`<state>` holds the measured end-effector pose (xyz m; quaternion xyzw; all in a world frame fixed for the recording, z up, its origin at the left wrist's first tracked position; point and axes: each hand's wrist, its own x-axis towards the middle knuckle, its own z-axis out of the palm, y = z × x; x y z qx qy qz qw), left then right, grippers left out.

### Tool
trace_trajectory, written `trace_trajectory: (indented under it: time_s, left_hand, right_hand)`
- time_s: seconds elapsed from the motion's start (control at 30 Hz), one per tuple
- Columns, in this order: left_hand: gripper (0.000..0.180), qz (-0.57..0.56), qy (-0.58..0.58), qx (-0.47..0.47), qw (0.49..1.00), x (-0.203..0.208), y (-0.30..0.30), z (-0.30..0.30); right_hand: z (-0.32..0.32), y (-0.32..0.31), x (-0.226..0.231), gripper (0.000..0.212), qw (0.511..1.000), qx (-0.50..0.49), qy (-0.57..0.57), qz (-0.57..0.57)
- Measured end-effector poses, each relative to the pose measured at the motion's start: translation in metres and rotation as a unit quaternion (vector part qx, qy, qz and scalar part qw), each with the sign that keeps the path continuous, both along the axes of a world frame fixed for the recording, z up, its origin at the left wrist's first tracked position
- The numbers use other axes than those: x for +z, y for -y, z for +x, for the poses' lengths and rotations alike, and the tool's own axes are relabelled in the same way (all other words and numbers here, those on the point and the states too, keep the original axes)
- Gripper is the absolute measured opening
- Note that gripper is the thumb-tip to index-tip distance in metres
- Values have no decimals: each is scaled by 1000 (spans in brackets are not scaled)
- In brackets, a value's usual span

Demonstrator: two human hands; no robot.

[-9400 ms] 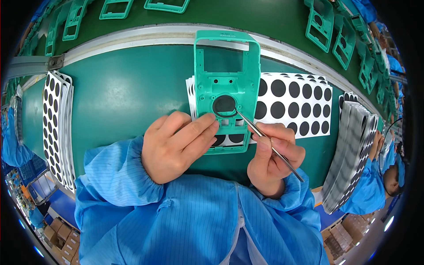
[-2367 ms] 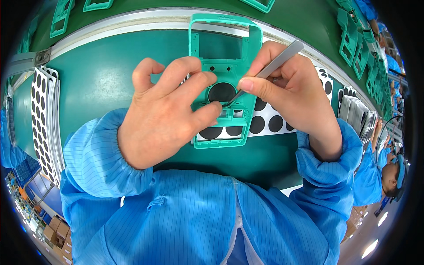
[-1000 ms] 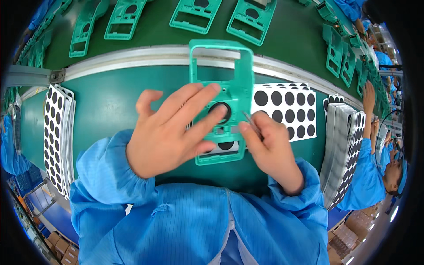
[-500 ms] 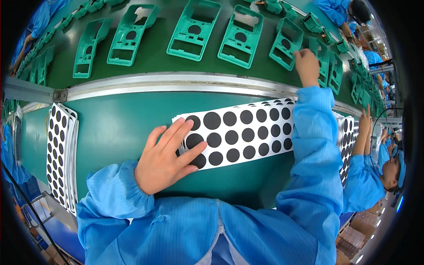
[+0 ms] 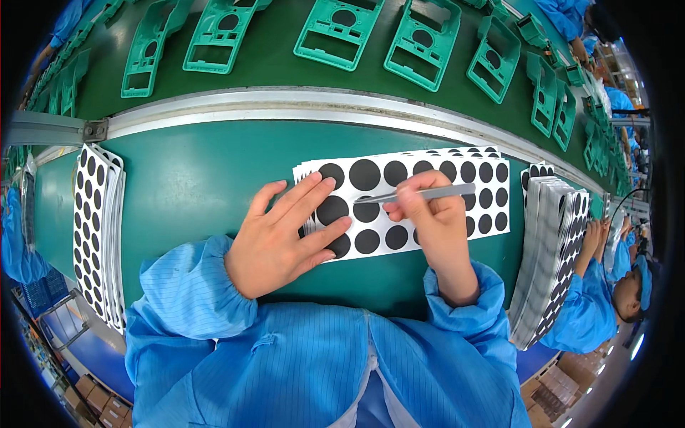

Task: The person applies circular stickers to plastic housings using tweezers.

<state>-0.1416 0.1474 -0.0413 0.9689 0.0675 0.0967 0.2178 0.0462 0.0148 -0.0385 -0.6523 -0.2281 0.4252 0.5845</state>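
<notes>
A stack of white sheets (image 5: 347,190) bearing rows of black round stickers (image 5: 364,174) lies in front of me on the green table. My left hand (image 5: 282,232) rests flat on the stack's left end, fingers spread. Over the middle of the sheets, my right hand (image 5: 437,217) grips grey metal tweezers (image 5: 446,191). The tweezers' tip points left, at the edge of a black sticker in the middle row. Whether the tip touches that sticker, I cannot tell.
Beyond a metal rail (image 5: 285,100), green plastic housings (image 5: 422,43) lie on a dark green belt (image 5: 250,80), several with black discs. More sticker sheets stand in stacks at the left (image 5: 93,228) and right (image 5: 546,250). A co-worker in blue (image 5: 585,314) is at the right.
My right hand has come back from a green housing on the belt to the sticker sheets, where the tweezers now show. My left hand stays on the stack.
</notes>
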Motion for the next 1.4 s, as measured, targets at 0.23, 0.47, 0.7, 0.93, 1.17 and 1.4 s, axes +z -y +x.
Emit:
trace_trajectory:
  time_s: [0.23, 0.47, 0.7, 0.93, 1.17, 1.4]
  left_hand:
    - [48, -11, 15, 4, 1000, -3, -2, 1]
    - [56, 9, 16, 15, 1000, 5, 0, 32]
    - [59, 17, -5, 7, 1000, -1, -2, 36]
    - [61, -11, -9, 5, 1000, -1, -6, 39]
    - [62, -7, -13, -7, 1000, -3, -10, 40]
    - [62, -15, -9, 3, 1000, -4, -9, 38]
  right_hand:
    - [-3, 0, -3, 17, 998, -34, 53, 8]
    - [9, -7, -11, 20, 981, -154, 110, 41]
    - [3, -11, -16, 20, 983, -138, 84, 87]
    - [8, -13, -10, 20, 984, -151, 79, 45]
    - [13, -18, -7, 20, 991, -109, 74, 10]
    - [10, -15, -10, 17, 991, -117, 64, 28]
